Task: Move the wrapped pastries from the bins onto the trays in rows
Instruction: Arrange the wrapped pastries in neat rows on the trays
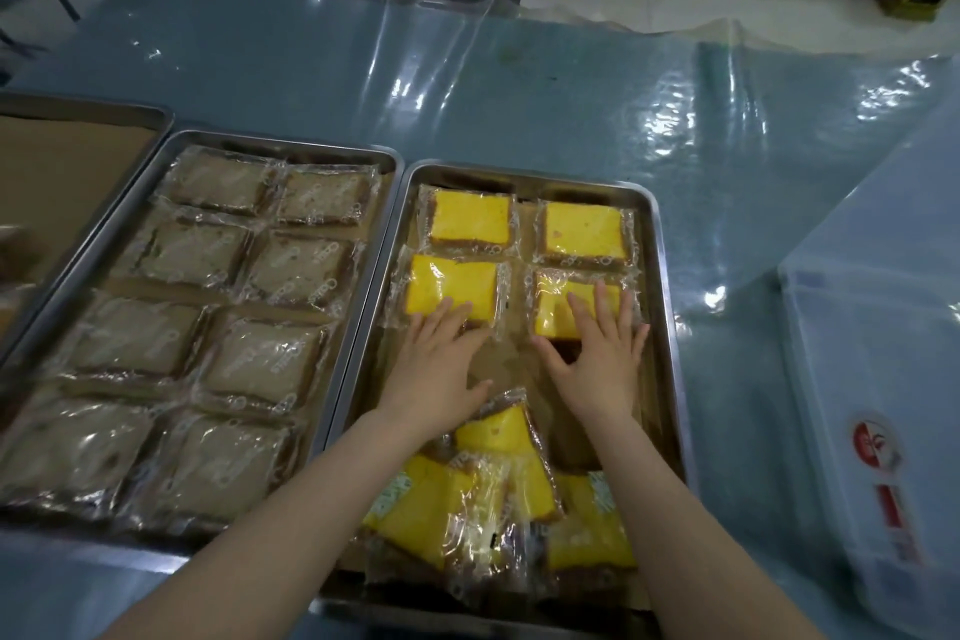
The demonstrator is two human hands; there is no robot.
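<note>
Pastries [483,499] in yellow are lying heaped at the near end of the right tray [670,317] (wrappers overlapping, some tilted). Just beyond, both hands are lying flat with fingers straight, gripping nothing. The left hand [441,369] is pressing on the left slice [447,283], and the right hand [597,364] is resting on the right slice [561,307]. Farther on, a far-left slice [470,221] and a far-right slice [582,229] are sitting side by side. Pale pastries [208,250] are filling the left tray [291,146] in pairs. A bin [872,353] is standing at the right.
</note>
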